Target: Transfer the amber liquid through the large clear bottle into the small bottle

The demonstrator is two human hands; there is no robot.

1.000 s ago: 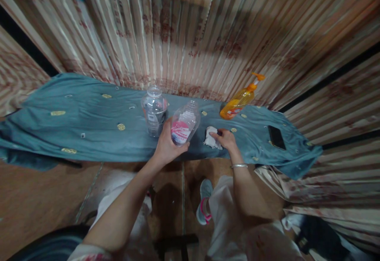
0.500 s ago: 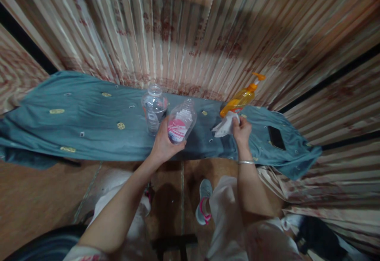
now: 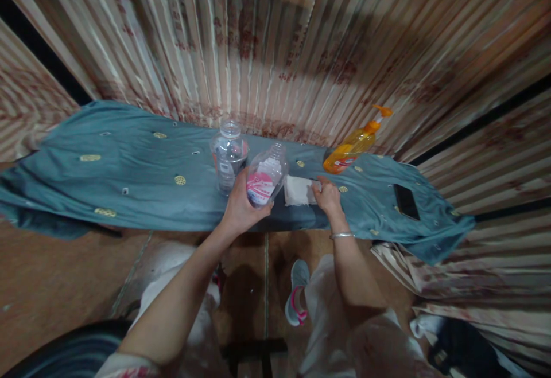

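Observation:
My left hand (image 3: 245, 206) is closed around a clear plastic bottle (image 3: 267, 176) with a pink and white label, tilted a little to the right. Just behind that hand a second clear wide-necked plastic bottle (image 3: 228, 157) stands upright. My right hand (image 3: 329, 197) grips the right end of a folded white cloth (image 3: 299, 190), thumb and fingers closed on it. The cloth reaches left, close beside the labelled bottle. An orange pump bottle (image 3: 348, 151) stands behind my right hand, apart from it.
A narrow table with a teal patterned cloth (image 3: 138, 177) runs across the view. A black phone (image 3: 406, 201) lies toward its right end. Pleated curtains (image 3: 275, 51) hang behind it, and dark poles (image 3: 482, 117) slant at the sides.
My right hand has moved left and slightly down with the white cloth, which now extends flatter toward the labelled bottle. My left hand still holds that bottle in nearly the same place.

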